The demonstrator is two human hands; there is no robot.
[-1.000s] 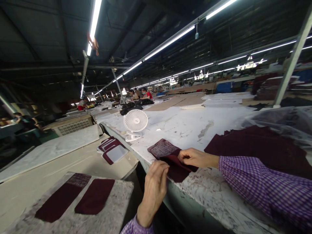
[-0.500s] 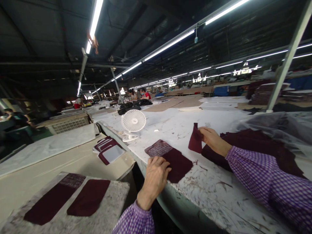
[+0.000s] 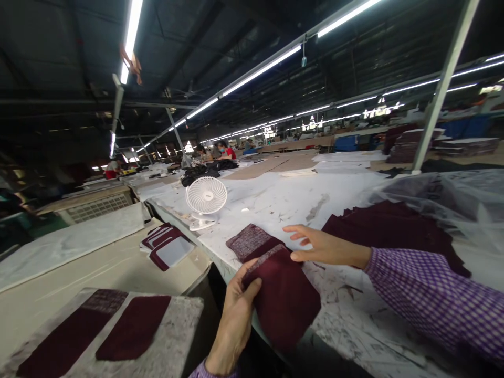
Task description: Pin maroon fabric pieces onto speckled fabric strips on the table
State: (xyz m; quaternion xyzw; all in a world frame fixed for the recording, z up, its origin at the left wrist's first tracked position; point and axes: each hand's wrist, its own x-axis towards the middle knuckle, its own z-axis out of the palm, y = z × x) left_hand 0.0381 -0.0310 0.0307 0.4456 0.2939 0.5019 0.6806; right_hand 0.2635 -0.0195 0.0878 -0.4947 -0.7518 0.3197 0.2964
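My left hand (image 3: 236, 310) grips a dark maroon fabric piece (image 3: 285, 299) at its left edge and holds it lifted over the near edge of the white worktable (image 3: 283, 202). Under it another maroon piece with a speckled top (image 3: 249, 240) lies flat on the table. My right hand (image 3: 315, 245) hovers open, fingers spread, just above the lifted piece's far corner. To the right a large pile of maroon fabric pieces (image 3: 389, 228) rests on the table, partly under clear plastic sheeting (image 3: 452, 202).
A small white desk fan (image 3: 205, 199) stands on the table. A lower bench to the left holds a grey board with two maroon pieces (image 3: 134, 328) and a stack of maroon-edged pieces (image 3: 167, 247). A metal post (image 3: 441, 89) rises at right. Other people work far behind.
My right hand let go of the small piece it held up and came back open over the near pieces. My left hand took hold of the maroon piece and lifted it off the table edge.
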